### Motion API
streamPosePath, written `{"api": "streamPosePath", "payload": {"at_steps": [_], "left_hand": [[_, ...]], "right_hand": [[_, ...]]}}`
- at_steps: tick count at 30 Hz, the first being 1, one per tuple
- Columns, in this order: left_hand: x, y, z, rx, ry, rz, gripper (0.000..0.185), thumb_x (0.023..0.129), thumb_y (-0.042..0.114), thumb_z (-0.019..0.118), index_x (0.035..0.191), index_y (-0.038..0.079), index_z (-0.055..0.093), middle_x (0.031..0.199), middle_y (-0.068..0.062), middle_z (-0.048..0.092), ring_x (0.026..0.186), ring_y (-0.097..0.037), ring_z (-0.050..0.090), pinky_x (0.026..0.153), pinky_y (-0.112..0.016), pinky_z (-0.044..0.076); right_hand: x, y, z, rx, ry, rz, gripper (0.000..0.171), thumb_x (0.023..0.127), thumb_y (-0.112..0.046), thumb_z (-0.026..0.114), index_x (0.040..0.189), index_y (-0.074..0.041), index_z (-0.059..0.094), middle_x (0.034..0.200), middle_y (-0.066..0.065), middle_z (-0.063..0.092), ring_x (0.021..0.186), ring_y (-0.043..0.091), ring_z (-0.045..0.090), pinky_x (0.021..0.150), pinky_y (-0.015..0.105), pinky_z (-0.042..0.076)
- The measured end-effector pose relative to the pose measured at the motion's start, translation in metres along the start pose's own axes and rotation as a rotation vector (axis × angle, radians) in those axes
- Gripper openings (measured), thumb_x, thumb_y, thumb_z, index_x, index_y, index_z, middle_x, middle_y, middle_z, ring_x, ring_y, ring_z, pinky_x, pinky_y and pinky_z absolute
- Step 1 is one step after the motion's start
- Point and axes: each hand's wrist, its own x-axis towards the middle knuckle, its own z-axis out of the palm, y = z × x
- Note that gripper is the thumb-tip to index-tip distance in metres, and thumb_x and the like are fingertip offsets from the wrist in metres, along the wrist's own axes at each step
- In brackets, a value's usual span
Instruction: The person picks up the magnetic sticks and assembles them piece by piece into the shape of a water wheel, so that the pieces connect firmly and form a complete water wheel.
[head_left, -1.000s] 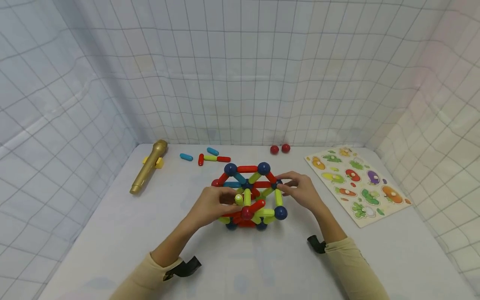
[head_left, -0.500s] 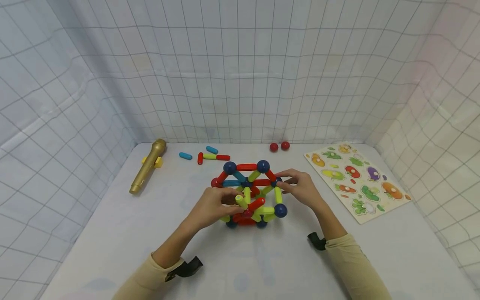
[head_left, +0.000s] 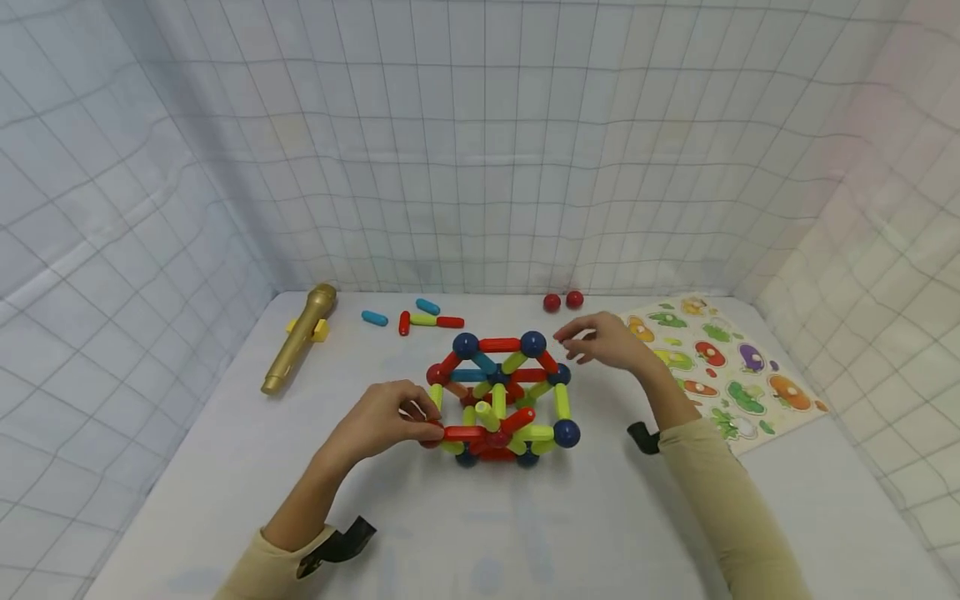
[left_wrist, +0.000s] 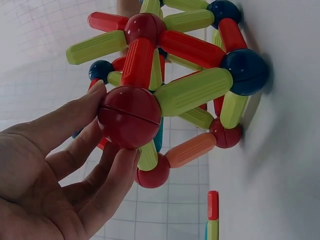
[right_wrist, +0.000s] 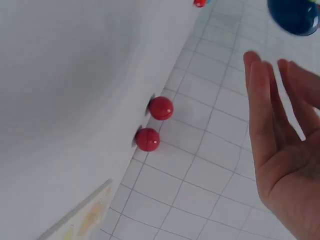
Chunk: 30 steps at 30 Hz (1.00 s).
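A ball-and-rod structure (head_left: 498, 400) of red, green and blue sticks joined by balls stands mid-table. My left hand (head_left: 423, 421) pinches the red ball (head_left: 431, 435) at its front-left corner. The left wrist view shows thumb and fingers curled round that red ball (left_wrist: 130, 117), with red and green rods running off it. My right hand (head_left: 573, 340) hovers open just past the structure's back-right corner, touching nothing. In the right wrist view that hand (right_wrist: 272, 75) has straight fingers, and two loose red balls (right_wrist: 155, 123) lie beyond it.
A gold toy microphone (head_left: 297, 337) lies at the back left. Loose blue, red and green rods (head_left: 420, 317) lie behind the structure. Two red balls (head_left: 563, 300) sit near the back wall. A vegetable puzzle board (head_left: 720, 367) lies on the right. Gridded fabric walls enclose the table.
The right hand let go of the structure's right side and lifted away toward the back right. The left hand shifted from the structure's middle to the front-left red ball.
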Motion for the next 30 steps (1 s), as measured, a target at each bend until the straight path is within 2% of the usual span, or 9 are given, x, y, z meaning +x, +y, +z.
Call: {"api": "streamPosePath", "payload": {"at_steps": [4, 7, 11, 14, 19, 22, 25, 28, 30], "left_hand": [[-0.003, 0.002, -0.004, 0.023, -0.003, -0.006, 0.018, 0.078, 0.027, 0.082, 0.090, 0.016, 0.074, 0.086, 0.003, 0.069, 0.083, -0.013, 0.063, 0.070, -0.027, 0.053], [-0.005, 0.003, -0.005, 0.035, 0.006, -0.013, 0.019, 0.076, 0.026, 0.083, 0.091, 0.018, 0.075, 0.086, 0.005, 0.069, 0.083, -0.013, 0.062, 0.070, -0.027, 0.052], [-0.007, 0.005, 0.000, 0.038, 0.027, -0.008, 0.018, 0.077, 0.025, 0.083, 0.091, 0.018, 0.076, 0.083, 0.007, 0.071, 0.081, -0.011, 0.063, 0.071, -0.028, 0.052], [-0.010, 0.005, 0.004, 0.046, 0.051, 0.001, 0.015, 0.078, 0.025, 0.082, 0.091, 0.019, 0.077, 0.082, 0.009, 0.071, 0.082, -0.010, 0.063, 0.072, -0.026, 0.053], [-0.017, 0.004, 0.016, 0.040, 0.124, 0.078, 0.013, 0.081, 0.021, 0.079, 0.094, 0.018, 0.077, 0.088, 0.007, 0.070, 0.086, -0.009, 0.066, 0.075, -0.022, 0.058], [-0.022, 0.003, 0.022, 0.048, 0.176, 0.122, 0.019, 0.080, 0.020, 0.080, 0.098, 0.016, 0.076, 0.093, 0.004, 0.068, 0.089, -0.011, 0.067, 0.074, -0.025, 0.059], [-0.026, 0.000, 0.028, 0.072, 0.222, 0.145, 0.026, 0.077, 0.017, 0.081, 0.103, 0.014, 0.074, 0.098, 0.002, 0.066, 0.092, -0.013, 0.067, 0.074, -0.028, 0.060], [-0.028, -0.003, 0.033, 0.078, 0.264, 0.150, 0.031, 0.074, 0.013, 0.084, 0.103, 0.012, 0.073, 0.097, 0.001, 0.065, 0.091, -0.014, 0.067, 0.074, -0.030, 0.060], [-0.029, -0.005, 0.035, 0.078, 0.293, 0.151, 0.031, 0.074, 0.012, 0.084, 0.103, 0.011, 0.074, 0.094, 0.001, 0.065, 0.090, -0.014, 0.068, 0.074, -0.029, 0.060]], "right_hand": [[0.047, 0.009, -0.014, -0.170, 0.196, 0.068, 0.023, 0.093, -0.008, 0.059, 0.111, 0.001, 0.069, 0.112, 0.021, 0.069, 0.085, 0.027, 0.068, 0.071, 0.034, 0.058], [0.075, 0.022, -0.018, -0.280, 0.279, 0.128, 0.028, 0.089, -0.005, 0.057, 0.114, 0.002, 0.068, 0.119, 0.022, 0.066, 0.099, 0.033, 0.063, 0.082, 0.042, 0.055], [0.097, 0.037, -0.018, -0.383, 0.253, 0.173, 0.039, 0.087, -0.003, 0.058, 0.125, 0.001, 0.062, 0.133, 0.024, 0.056, 0.125, 0.041, 0.050, 0.103, 0.052, 0.044], [0.104, 0.045, -0.015, -0.416, 0.201, 0.195, 0.041, 0.088, -0.004, 0.060, 0.130, -0.001, 0.060, 0.135, 0.024, 0.056, 0.126, 0.041, 0.049, 0.106, 0.052, 0.042], [0.100, 0.054, -0.011, -0.433, 0.206, 0.213, 0.030, 0.091, -0.005, 0.060, 0.119, -0.001, 0.067, 0.122, 0.021, 0.064, 0.111, 0.037, 0.057, 0.099, 0.049, 0.048], [0.097, 0.055, -0.007, -0.431, 0.252, 0.174, 0.024, 0.091, -0.005, 0.061, 0.113, -0.001, 0.070, 0.117, 0.021, 0.066, 0.106, 0.035, 0.059, 0.095, 0.047, 0.051], [0.090, 0.056, -0.002, -0.412, 0.270, 0.149, 0.025, 0.092, -0.009, 0.063, 0.115, -0.001, 0.069, 0.115, 0.021, 0.067, 0.106, 0.035, 0.059, 0.094, 0.046, 0.051], [0.076, 0.059, 0.002, -0.322, 0.292, 0.175, 0.029, 0.092, -0.015, 0.064, 0.118, -0.002, 0.068, 0.116, 0.020, 0.068, 0.109, 0.035, 0.056, 0.096, 0.045, 0.047], [0.060, 0.059, 0.005, -0.234, 0.335, 0.186, 0.031, 0.092, -0.019, 0.065, 0.118, -0.004, 0.069, 0.117, 0.018, 0.069, 0.109, 0.035, 0.059, 0.092, 0.044, 0.049]]}}
